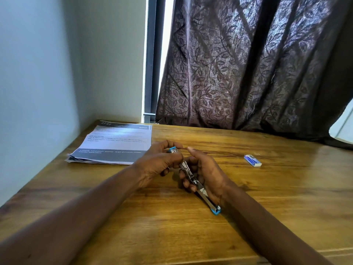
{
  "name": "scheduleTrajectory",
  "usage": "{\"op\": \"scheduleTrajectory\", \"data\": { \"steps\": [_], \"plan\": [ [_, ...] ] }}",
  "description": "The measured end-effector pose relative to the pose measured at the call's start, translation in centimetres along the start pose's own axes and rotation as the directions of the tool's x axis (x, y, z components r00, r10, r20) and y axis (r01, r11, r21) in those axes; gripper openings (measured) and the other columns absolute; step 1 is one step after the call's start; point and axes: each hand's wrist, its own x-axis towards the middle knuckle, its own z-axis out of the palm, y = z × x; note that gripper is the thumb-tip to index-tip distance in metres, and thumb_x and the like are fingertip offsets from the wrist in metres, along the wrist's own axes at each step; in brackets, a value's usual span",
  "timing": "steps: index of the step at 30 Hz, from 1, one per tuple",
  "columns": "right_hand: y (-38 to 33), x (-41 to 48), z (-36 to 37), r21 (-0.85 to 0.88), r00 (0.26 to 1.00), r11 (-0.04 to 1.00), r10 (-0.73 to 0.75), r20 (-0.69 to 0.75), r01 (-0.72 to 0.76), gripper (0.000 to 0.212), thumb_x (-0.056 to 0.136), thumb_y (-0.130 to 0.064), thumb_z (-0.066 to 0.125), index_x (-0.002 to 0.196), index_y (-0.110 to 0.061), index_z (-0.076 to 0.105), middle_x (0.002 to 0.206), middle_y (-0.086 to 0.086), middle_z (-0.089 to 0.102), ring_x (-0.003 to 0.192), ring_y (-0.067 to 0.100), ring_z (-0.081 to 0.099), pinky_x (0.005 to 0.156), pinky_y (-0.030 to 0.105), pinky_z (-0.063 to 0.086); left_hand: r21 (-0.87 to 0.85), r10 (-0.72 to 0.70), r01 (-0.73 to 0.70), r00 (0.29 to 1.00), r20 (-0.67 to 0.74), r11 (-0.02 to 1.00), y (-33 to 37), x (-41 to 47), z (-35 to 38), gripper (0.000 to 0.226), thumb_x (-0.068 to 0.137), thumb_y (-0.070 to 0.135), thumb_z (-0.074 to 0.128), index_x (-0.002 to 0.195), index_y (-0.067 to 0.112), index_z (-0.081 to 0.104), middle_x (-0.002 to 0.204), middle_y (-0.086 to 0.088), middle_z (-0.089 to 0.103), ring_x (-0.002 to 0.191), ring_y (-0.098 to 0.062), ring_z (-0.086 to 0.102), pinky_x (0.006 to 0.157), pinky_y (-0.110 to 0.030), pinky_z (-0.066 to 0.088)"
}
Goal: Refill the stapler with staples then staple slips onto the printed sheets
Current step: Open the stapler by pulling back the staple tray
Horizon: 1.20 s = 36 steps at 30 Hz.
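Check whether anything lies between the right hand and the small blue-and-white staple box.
Nothing visible does: only the wooden table separates the right hand from the small blue-and-white staple box. That hand and the left hand grip the blue-tipped metal stapler.

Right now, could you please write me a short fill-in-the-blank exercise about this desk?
The left hand and right hand both hold the ___. The small blue box lies to their ___. The printed sheets sit at the table's far ___ corner.
Missing: stapler; right; left.
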Motion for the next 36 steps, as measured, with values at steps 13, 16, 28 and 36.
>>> {"op": "scheduleTrajectory", "data": {
  "steps": [13,16,28,36],
  "plan": [
    [0.6,0.6,0.5,0.129,0.996,0.988,-0.073,-0.058,0.080,0.051,0.102,-0.041,0.050,0.116,0.005,0.065,0.064,0.009,0.059,0.051,0.017,0.051,0.048,0.029,0.032,0.013,0.028,-0.028,0.999,-0.036,1.000,0.4,-0.7,1.6,0.016,0.090,0.032,0.071,0.102,0.023,0.073,0.071,0.011,0.064,0.071,-0.007,0.052,0.059,-0.022,0.039],
    [0.9,1.0,0.8,0.205,0.992,0.972,-0.105,-0.067,0.116,0.048,0.100,-0.041,0.053,0.122,0.001,0.065,0.069,0.008,0.056,0.053,0.015,0.051,0.047,0.028,0.034,-0.077,0.017,-0.019,0.999,-0.035,0.997,0.4,-1.0,2.1,0.014,0.094,0.033,0.066,0.097,0.022,0.072,0.069,0.004,0.066,0.067,-0.015,0.056,0.059,-0.031,0.043],
    [1.4,1.7,1.5,0.277,0.977,0.938,-0.192,-0.091,0.210,0.047,0.105,-0.040,0.045,0.125,-0.002,0.063,0.087,0.007,0.063,0.063,0.010,0.050,0.055,0.026,0.041,-0.368,0.024,-0.021,1.000,0.002,0.930,-0.4,-0.7,3.0,0.030,0.089,0.001,0.056,0.107,0.019,0.072,0.088,-0.007,0.063,0.070,-0.016,0.053,0.057,-0.029,0.039],
    [0.6,1.1,1.4,0.320,0.973,0.923,-0.168,-0.160,0.212,0.053,0.107,-0.040,0.039,0.123,0.007,0.057,0.095,0.022,0.056,0.075,0.031,0.050,0.062,0.034,0.041,-0.336,0.057,-0.031,0.996,0.069,0.941,0.0,-1.3,3.3,0.055,0.083,-0.013,0.052,0.125,0.021,0.064,0.093,-0.003,0.071,0.069,-0.011,0.062,0.054,-0.024,0.048]
  ]
}}
